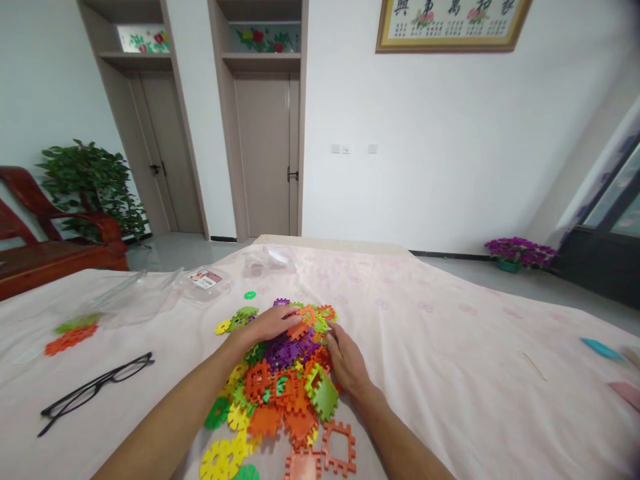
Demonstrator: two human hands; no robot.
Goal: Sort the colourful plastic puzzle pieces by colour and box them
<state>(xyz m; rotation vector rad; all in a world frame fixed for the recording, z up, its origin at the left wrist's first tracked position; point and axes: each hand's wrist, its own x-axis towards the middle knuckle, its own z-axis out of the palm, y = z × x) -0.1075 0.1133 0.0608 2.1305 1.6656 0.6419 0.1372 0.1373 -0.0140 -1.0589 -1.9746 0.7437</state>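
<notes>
A heap of plastic interlocking building pieces, with orange, yellow, green and purple ones, lies on the bed-like covered surface in front of me. My left hand [273, 323] reaches over the top of the heap, its thumb and fingers closed on an orange square frame piece [301, 323]. Along the heap's right side rests my right hand [349, 360], thumb and index finger apart, the other fingers mostly hidden. Beside it are a green square piece [325, 398] and orange pieces. Purple pieces [287, 351] fill the middle, and yellow round pieces [220, 460] lie at the near left.
Black-framed glasses [100, 383] lie at the left. Beyond them are a clear plastic bag [135, 297], a labelled clear container [206, 285] and another clear package [270, 260]. Orange [71, 340] and green pieces sit by the bag. A blue item [601, 349] is far right.
</notes>
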